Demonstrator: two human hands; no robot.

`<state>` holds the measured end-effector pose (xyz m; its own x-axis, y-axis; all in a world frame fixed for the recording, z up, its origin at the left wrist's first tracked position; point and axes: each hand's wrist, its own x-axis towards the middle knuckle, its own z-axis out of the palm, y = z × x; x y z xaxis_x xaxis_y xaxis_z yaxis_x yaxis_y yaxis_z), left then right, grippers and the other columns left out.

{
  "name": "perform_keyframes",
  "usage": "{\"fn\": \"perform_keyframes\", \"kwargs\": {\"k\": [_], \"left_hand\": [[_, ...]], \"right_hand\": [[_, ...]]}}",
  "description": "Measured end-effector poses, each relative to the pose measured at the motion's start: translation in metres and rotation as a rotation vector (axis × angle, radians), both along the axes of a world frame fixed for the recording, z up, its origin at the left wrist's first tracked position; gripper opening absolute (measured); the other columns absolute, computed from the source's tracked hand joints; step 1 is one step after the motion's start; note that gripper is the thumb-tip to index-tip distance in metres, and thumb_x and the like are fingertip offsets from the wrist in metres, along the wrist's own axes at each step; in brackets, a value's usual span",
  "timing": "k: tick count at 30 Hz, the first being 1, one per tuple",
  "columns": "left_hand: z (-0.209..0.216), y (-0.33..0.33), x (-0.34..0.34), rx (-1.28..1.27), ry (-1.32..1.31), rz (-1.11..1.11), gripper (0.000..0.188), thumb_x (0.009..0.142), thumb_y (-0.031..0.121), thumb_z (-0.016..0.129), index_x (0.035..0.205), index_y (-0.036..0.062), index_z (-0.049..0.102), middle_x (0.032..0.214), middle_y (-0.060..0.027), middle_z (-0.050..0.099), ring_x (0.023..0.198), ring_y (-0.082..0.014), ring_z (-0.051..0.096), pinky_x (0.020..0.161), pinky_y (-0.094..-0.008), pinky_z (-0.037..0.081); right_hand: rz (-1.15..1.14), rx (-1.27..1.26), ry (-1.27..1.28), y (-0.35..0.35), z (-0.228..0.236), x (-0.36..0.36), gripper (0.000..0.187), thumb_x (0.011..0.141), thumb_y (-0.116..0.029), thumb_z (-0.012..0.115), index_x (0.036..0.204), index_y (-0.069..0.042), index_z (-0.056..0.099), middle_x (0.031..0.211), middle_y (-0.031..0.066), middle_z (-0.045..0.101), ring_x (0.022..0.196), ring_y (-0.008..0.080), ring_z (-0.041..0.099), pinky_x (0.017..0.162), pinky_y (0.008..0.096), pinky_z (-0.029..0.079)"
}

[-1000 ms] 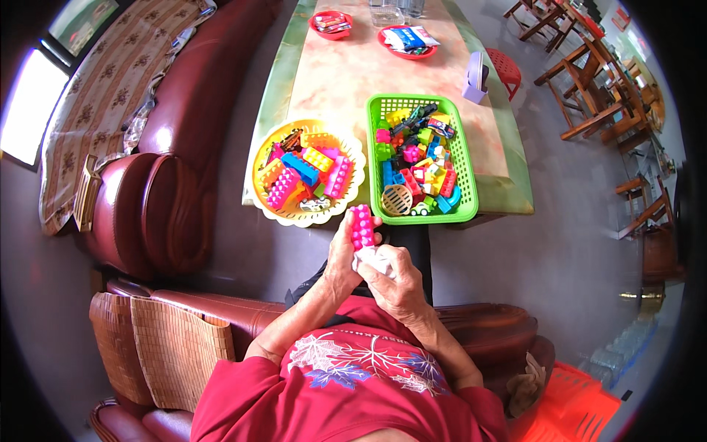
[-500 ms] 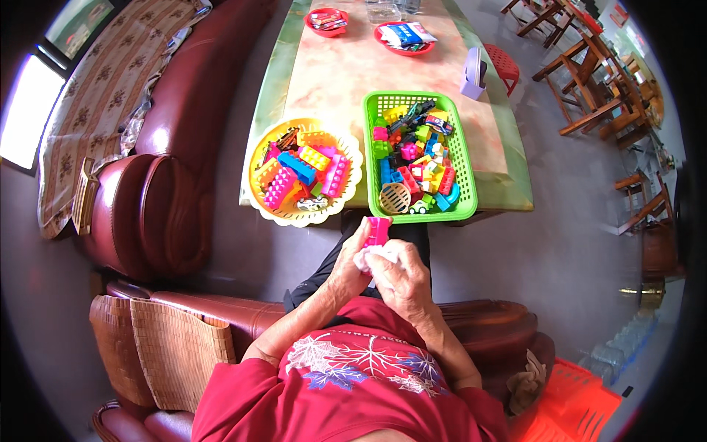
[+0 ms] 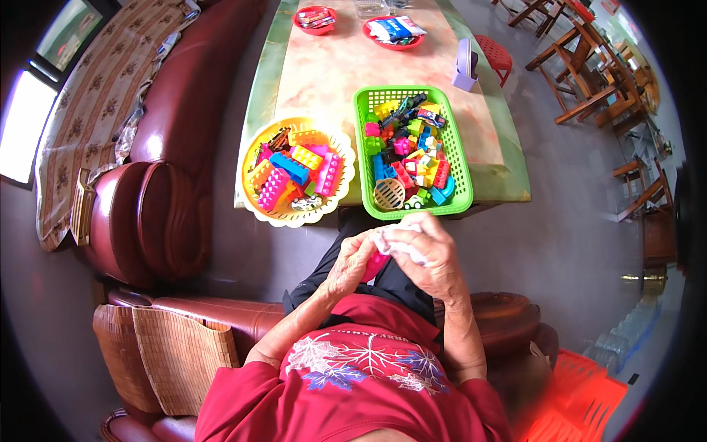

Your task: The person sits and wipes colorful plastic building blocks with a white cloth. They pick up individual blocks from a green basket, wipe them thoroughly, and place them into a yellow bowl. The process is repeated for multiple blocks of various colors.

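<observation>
Over my lap, my left hand (image 3: 349, 264) grips a pink toy building block (image 3: 375, 267), which is partly hidden by my fingers. My right hand (image 3: 433, 259) is closed on a white cloth (image 3: 398, 240) and presses it against the top of the block. Just beyond my hands, at the table's near edge, a green plastic basket (image 3: 468, 173) holds mixed toy bricks and small toy cars. Left of it stands a yellow scalloped basket (image 3: 254, 208) with larger pink, blue, yellow and orange blocks.
Both baskets stand on a marbled table (image 3: 317, 81). Farther back are two red bowls (image 3: 315, 29) with packets and a lilac holder (image 3: 465, 66). A red leather sofa (image 3: 184, 103) lies left; wooden stools (image 3: 582, 70) stand right. An orange crate (image 3: 578, 398) sits beside my seat.
My right hand and the cloth have moved up and to the right, onto the block's upper end. The pink block now sits lower and more covered. The view has shifted slightly.
</observation>
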<state>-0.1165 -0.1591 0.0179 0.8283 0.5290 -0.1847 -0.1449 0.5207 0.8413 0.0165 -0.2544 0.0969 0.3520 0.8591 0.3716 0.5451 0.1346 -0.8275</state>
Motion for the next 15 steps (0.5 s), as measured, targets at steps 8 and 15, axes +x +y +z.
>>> {"fn": "perform_keyframes", "kwargs": {"k": [8, 15], "left_hand": [[0.022, -0.001, -0.002, 0.188, 0.168, -0.172, 0.034, 0.101, 0.03, 0.047, 0.113, 0.0022, 0.062, 0.079, 0.0092, 0.052, 0.068, 0.0011, 0.04, 0.06, -0.0163, 0.034], [0.018, 0.004, 0.004, 0.353, 0.126, -0.079, 0.035, 0.102, 0.029, 0.043, 0.115, 0.0016, 0.06, 0.089, 0.0032, 0.059, 0.079, -0.0017, 0.048, 0.07, -0.0178, 0.041]], "right_hand": [[-0.202, -0.126, -0.095, -0.001, -0.024, 0.017, 0.022, 0.075, 0.002, 0.068, 0.096, -0.007, 0.068, 0.091, 0.0086, 0.058, 0.079, 0.0246, 0.062, 0.069, 0.0344, 0.052], [-0.067, -0.076, -0.015, -0.007, -0.009, 0.007, 0.026, 0.07, 0.003, 0.07, 0.093, -0.01, 0.069, 0.089, 0.0074, 0.057, 0.081, 0.0235, 0.061, 0.069, 0.0338, 0.051]]}}
